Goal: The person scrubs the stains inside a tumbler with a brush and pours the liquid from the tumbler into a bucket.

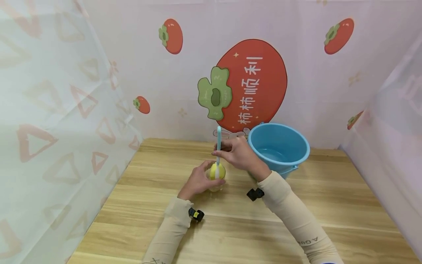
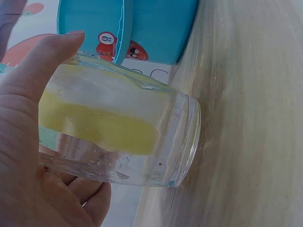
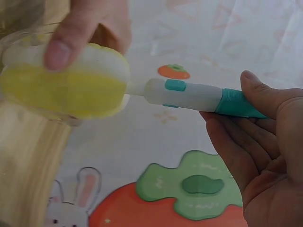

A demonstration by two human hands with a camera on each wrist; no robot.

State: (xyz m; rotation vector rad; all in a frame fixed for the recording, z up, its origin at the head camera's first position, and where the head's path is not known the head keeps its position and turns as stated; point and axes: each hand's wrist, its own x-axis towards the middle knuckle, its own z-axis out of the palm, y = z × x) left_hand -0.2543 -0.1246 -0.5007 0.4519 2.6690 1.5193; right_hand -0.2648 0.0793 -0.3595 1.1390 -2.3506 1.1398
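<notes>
My left hand (image 1: 197, 179) grips a clear drinking glass (image 2: 182, 137), its thumb and fingers on opposite sides near the rim. The base of the glass is right at the wooden tabletop. Inside stands the yellow and white sponge head (image 3: 90, 90) of a cup brush, seen through the wet wall in the left wrist view; part of it sticks out above the rim. With thumb and fingertips, my right hand (image 1: 239, 152) pinches the brush's white and teal handle (image 3: 189, 94), which points upward.
A blue bucket (image 1: 278, 137) stands at the back of the wooden table (image 1: 230, 234), just right of my right hand. Behind it hangs a white curtain (image 1: 184, 77) printed with persimmons, and more sheeting closes off both sides.
</notes>
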